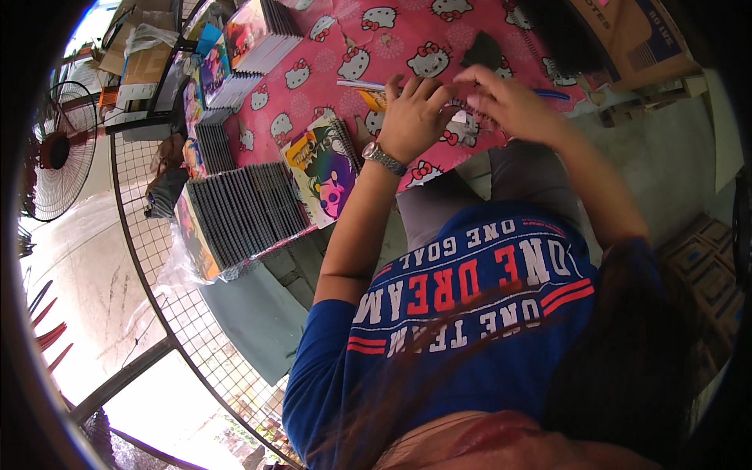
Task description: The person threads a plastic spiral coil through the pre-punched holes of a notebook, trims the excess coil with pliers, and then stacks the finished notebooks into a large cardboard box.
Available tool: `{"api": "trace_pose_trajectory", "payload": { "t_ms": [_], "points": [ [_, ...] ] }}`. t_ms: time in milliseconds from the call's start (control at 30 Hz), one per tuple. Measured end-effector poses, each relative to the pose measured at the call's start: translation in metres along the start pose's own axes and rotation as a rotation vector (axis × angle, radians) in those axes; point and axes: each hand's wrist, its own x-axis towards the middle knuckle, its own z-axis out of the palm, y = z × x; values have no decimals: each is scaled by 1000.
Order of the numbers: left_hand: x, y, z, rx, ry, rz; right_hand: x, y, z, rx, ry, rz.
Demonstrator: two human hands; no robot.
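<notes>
My left hand (pixel 417 117), with a metal watch (pixel 384 159) on its wrist, lies over the table's edge area with fingers bent and apart. Beneath its fingers a slim pale strip (pixel 360 84) and a yellow printed piece (pixel 373 99) show in part; my palm hides the rest. Close beside it, my right hand (pixel 509 102) has its fingers parted and is slightly blurred. A pale, shiny patch (pixel 464 129) shows below both hands; I cannot make out what it is. To the left lies a spiral notebook (pixel 333 176) with a colourful cartoon cover.
Several notebooks stand in a row (pixel 243 211) along the left edge, with more stacks (pixel 266 35) behind. The pink patterned tablecloth (pixel 313 102) bears a dark scrap (pixel 482 51) and a blue pen-like stick (pixel 552 94). A cardboard box (pixel 627 47) sits far right; a fan (pixel 56 149) far left.
</notes>
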Motion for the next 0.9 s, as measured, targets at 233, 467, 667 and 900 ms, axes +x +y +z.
{"api": "trace_pose_trajectory", "payload": {
  "t_ms": [233,467,667,900],
  "points": [
    [-7,6,-6,102,26,-78,80,106,-25,-828,313,-309],
    [-24,-16,19,0,143,-234,91,108,-18,-694,251,-184],
    [-28,-11,6,-42,79,-230,46,64,-20,610,-332,-268],
    [-19,-5,-1,23,66,-214,39,58,-17,689,-360,-286]
  ]
}}
